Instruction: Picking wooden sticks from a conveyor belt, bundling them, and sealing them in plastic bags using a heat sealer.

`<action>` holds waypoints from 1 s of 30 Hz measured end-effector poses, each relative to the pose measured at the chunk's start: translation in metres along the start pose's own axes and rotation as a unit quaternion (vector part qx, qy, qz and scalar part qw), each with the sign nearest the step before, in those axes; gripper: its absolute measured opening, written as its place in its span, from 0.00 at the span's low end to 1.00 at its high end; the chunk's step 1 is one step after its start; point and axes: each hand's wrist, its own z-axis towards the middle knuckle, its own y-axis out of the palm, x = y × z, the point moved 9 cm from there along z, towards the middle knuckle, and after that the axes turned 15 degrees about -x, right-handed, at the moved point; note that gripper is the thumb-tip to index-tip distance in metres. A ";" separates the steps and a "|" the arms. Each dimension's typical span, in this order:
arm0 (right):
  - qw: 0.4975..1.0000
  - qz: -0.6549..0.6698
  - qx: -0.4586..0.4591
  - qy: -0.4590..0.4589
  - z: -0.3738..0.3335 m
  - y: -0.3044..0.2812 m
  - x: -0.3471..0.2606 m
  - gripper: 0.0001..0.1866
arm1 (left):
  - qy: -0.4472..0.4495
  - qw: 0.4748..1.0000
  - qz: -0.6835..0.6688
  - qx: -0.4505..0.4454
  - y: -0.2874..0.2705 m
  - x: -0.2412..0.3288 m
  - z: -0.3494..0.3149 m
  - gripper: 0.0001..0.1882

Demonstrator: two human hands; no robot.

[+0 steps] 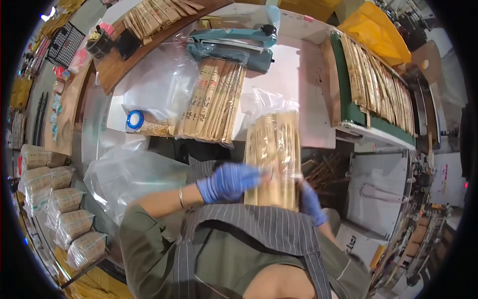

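Upright in front of my apron is a clear plastic bag (273,144) full of slim brown paper-wrapped sticks, probably chopsticks, its loose top pointing away from me. My right hand (311,203), in a blue knitted glove, grips the bag's right edge, with part of the fingers hidden by it. Across the bag's left side reaches my left hand (231,182), gloved the same way; its fingertips are blurred over the plastic. Another filled bag (211,102) lies on the white table, its far end at a teal hand-lever heat sealer (231,45).
A tape roll (134,119) sits left of the lying bag. Rows of wrapped sticks (376,82) fill a green-lined tray at the right. Empty clear bags (134,172) hang at the table's near left. Several packed bags (74,226) stack at far left.
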 end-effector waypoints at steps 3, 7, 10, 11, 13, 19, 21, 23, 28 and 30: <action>0.830 -0.495 -0.067 -0.249 -0.002 0.060 -0.116 0.20 | -0.211 0.946 0.236 -0.076 -0.073 -0.030 0.042 0.17; 0.377 -0.872 -0.023 -0.312 0.042 0.108 -0.196 0.07 | -0.206 0.940 0.272 -0.004 -0.159 -0.082 0.094 0.13; 0.444 -0.784 -0.030 -0.433 -0.013 0.176 -0.280 0.02 | -0.195 0.964 -0.062 0.172 -0.240 -0.075 0.108 0.10; 0.512 -0.736 -0.008 -0.442 -0.021 0.178 -0.297 0.02 | -0.245 0.929 -0.184 0.206 -0.243 -0.085 0.102 0.06; 0.470 -0.722 -0.004 -0.507 -0.009 0.171 -0.300 0.03 | -0.232 0.961 -0.100 0.115 -0.214 -0.115 0.121 0.06; 0.332 -0.787 0.256 -0.453 -0.018 0.177 -0.292 0.15 | -0.110 0.949 0.273 0.114 -0.210 -0.063 0.165 0.02; 0.338 -0.777 0.224 -0.482 -0.012 0.197 -0.259 0.22 | -0.208 0.920 0.331 0.037 -0.186 -0.075 0.167 0.03; 0.393 -0.791 0.160 -0.441 0.015 0.192 -0.236 0.39 | -0.137 0.917 0.364 -0.083 -0.155 -0.071 0.172 0.03; 0.470 -0.748 0.196 -0.426 0.045 0.166 -0.254 0.29 | -0.102 0.990 -0.008 0.096 -0.210 -0.080 0.150 0.16; 0.413 -0.781 0.174 -0.435 0.057 0.165 -0.259 0.24 | -0.049 0.979 -0.121 0.156 -0.201 -0.090 0.142 0.21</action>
